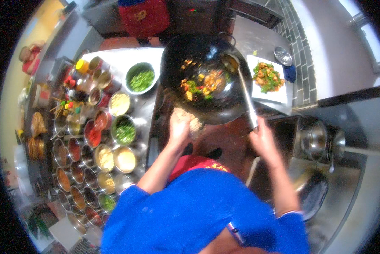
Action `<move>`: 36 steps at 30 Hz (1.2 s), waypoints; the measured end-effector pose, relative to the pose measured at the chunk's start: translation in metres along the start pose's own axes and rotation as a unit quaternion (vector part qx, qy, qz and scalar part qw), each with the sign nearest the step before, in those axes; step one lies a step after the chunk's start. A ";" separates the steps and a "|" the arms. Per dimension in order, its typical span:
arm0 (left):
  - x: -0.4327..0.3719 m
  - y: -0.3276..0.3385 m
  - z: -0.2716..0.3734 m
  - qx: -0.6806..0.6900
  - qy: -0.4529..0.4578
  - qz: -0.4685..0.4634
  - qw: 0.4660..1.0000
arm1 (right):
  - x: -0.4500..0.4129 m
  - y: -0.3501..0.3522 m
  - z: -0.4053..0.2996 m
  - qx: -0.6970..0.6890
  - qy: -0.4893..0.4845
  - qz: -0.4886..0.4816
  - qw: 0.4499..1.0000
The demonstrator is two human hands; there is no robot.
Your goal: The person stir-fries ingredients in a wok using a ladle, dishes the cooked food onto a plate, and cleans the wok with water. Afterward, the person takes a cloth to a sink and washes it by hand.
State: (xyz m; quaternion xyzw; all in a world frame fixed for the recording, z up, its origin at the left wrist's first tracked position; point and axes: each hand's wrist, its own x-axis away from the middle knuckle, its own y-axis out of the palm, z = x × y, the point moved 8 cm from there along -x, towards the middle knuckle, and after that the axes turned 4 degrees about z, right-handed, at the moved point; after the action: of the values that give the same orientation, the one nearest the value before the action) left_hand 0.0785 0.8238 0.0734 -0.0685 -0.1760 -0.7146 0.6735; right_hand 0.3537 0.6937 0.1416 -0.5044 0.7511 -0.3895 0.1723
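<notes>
A large black wok (196, 54) is tilted in front of me, with chopped vegetables and bits of food (205, 84) in its bowl. My left hand (181, 125) grips its near rim through a bunched beige cloth (194, 123). The handle of a metal ladle (246, 92) is in my right hand (263, 135), and the ladle's head rests inside the wok on the right. Just right of the wok, a white square plate (277, 95) carries a heap of stir-fried food (267, 77) with green pieces.
Left on the steel counter (145, 109) stand a bowl of chopped greens (140, 77) and several metal pots of ingredients (125, 158). A small metal bowl (283, 56) sits behind the plate. Pans (309, 193) lie at the right. Another person in a red apron (145, 19) is beyond the wok.
</notes>
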 end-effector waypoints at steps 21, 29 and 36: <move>-0.007 -0.011 -0.011 0.089 -0.059 -0.029 0.994 | 0.072 0.018 -0.049 0.035 -0.198 -0.084 0.976; -0.016 -0.016 -0.016 0.010 -0.010 0.020 1.000 | 0.055 0.043 -0.016 -0.200 0.213 -0.170 0.941; -0.008 -0.014 0.002 -0.031 0.067 0.037 0.997 | 0.106 0.046 -0.050 -0.469 0.323 -0.264 0.778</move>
State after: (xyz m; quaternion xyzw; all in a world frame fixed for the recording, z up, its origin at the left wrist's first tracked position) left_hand 0.0649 0.8326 0.0700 -0.0480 -0.1052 -0.6974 0.7073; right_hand 0.2470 0.6284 0.1528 -0.5459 0.6896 -0.1590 -0.4484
